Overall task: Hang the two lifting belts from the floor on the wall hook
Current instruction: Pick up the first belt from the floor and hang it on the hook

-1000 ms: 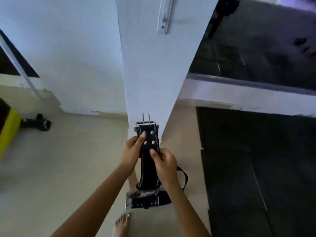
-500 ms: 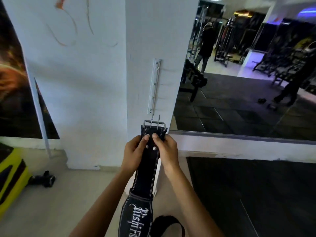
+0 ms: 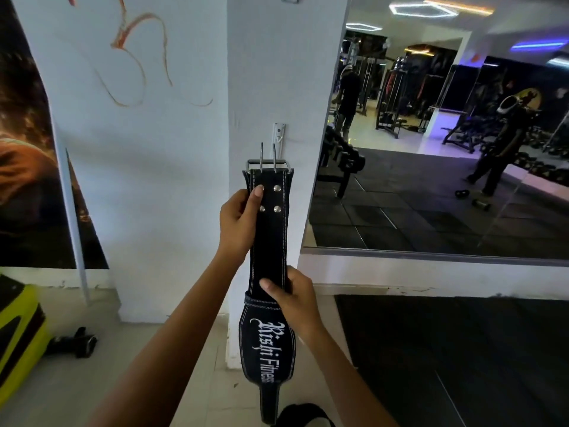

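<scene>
Both hands grip one black belt (image 3: 268, 241) upright: right hand (image 3: 295, 303) clasps its middle, left hand (image 3: 238, 220) pinches below the buckle (image 3: 267, 164). Judged best: raise the buckle frame onto the wall hook (image 3: 278, 137) just above, beyond it; pillar edge and mirror (image 3: 446, 149) leave clear room

A black lifting belt (image 3: 268, 241) is held upright in front of the white pillar (image 3: 286, 87). Its metal buckle (image 3: 268, 163) sits just below the wall hook (image 3: 278, 135) on that pillar. The left hand (image 3: 237, 223) grips the belt near the rivets; the right hand (image 3: 292, 298) clasps it lower, above the white lettering. A mirror (image 3: 446, 134) lies right of the pillar.
</scene>
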A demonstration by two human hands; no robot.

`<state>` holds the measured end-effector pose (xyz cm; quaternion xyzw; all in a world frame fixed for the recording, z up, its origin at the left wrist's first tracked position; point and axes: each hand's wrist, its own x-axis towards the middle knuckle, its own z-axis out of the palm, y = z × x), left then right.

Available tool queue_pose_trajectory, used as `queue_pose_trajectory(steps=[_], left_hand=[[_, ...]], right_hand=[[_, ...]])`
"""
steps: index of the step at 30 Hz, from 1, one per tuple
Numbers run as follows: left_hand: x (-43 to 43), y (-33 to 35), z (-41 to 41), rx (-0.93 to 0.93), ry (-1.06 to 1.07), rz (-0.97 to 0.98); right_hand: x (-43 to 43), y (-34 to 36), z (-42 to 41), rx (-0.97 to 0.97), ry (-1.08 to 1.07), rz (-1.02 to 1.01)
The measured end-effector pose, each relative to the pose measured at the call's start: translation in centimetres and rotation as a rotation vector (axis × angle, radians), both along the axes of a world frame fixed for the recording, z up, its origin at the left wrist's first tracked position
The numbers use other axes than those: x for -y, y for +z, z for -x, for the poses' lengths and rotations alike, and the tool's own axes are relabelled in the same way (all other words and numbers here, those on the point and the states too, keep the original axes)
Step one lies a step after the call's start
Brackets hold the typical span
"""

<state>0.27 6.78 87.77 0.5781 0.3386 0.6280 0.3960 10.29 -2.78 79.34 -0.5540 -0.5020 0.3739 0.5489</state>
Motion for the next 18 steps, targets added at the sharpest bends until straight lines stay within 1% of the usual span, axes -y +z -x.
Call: queue_pose_trajectory(steps=[2, 4, 8, 11, 14, 16, 18], left_hand=[[0.1, -0.2, -0.1, -0.027, -0.034, -0.010], [0.5, -0.5, -0.2, -0.047, -0.053, -0.009], [1.2, -0.6, -0.4, -0.082, -0.116, -0.048], [1.1, 0.1, -0.3, -0.058, -0.109, -0.083], [0.7, 0.9, 0.0, -0.058, -0.076, -0.115], [0.4, 1.2, 0.3, -0.074, -0.046, -0.113], [0.1, 1.0, 0.6, -0.081, -0.016, -0.098]], right_hand=[[0.2, -0.3, -0.2, -0.066, -0.018, 0.002], [-0.6, 1.5, -0.4, -0.143, -0.040, -0.034], [-3.7, 8.2, -1.7, -0.146, -0.156, -0.186], [-5.2, 11.8, -2.6, -0.132, -0.151, -0.274], [-5.7, 10.9, -1.9, -0.132, -0.099, -0.278], [-5.3, 8.0, -1.0, -0.154, -0.035, -0.218], [-4.1, 4.4, -0.1, -0.179, 0.055, -0.116]])
